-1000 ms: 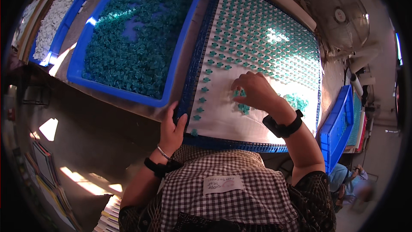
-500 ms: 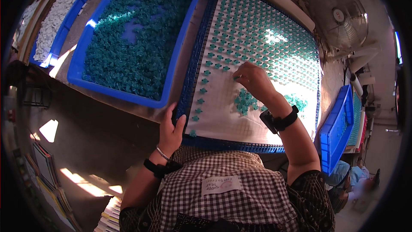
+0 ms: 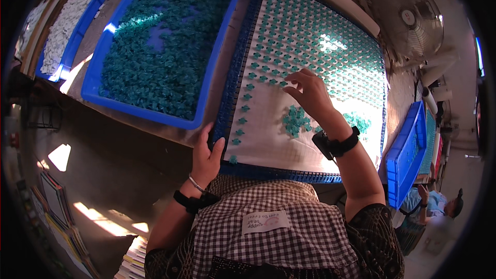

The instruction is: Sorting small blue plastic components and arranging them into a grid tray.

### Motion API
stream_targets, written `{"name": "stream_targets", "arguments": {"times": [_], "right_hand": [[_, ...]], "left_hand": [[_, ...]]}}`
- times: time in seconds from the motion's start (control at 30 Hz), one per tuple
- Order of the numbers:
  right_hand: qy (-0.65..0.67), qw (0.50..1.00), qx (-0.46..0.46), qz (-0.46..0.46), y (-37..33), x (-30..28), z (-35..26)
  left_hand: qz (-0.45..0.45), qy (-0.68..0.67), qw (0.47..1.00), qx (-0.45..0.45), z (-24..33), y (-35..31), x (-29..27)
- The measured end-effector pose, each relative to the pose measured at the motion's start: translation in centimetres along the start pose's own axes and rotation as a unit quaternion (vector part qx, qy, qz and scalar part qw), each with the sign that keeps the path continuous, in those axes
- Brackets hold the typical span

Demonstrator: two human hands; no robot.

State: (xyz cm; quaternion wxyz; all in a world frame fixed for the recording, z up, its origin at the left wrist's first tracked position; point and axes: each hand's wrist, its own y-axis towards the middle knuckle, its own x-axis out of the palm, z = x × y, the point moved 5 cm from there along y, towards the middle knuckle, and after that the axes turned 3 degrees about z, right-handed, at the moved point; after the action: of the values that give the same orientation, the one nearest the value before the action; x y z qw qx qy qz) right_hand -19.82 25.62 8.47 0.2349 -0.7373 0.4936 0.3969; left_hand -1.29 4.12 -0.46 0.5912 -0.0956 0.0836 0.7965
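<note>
Small teal flower-shaped pieces stand in close rows on a white sheet over a dark blue grid tray. My right hand hovers at the front row, thumb and fingers apart, with a piece just at the index fingertip. Below that hand lies a loose heap of the same pieces; a second heap is partly behind the wrist. At the near left corner my left hand leans against the tray's side, thumb and fingers stretched apart. A column of pieces runs down the sheet's left edge.
Left of the tray stands a large blue bin of teal pieces; beyond it, a blue bin holds white pieces. A fan stands far right. Another blue tray leans at the right, near a seated person.
My right hand has opened from a pinch and left a teal piece at the front row. My left hand stays at the corner. The person at the right has sat more upright.
</note>
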Motion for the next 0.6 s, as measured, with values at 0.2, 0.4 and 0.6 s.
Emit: {"name": "stream_targets", "arguments": {"times": [0.2,0.4,0.6], "right_hand": [[-0.134,0.978,-0.043,-0.152,-2.9,1.5,1.0],[-0.062,0.996,-0.067,0.009,-1.9,0.9,2.5],[-0.136,0.990,-0.005,0.037,-1.3,0.9,6.1]], "left_hand": [[0.019,0.027,0.999,-0.038,-1.1,-1.1,-0.1],[0.019,-0.012,1.000,0.005,-1.1,-1.4,0.4],[0.000,-0.008,1.000,-0.022,-1.1,-1.8,0.3]]}}
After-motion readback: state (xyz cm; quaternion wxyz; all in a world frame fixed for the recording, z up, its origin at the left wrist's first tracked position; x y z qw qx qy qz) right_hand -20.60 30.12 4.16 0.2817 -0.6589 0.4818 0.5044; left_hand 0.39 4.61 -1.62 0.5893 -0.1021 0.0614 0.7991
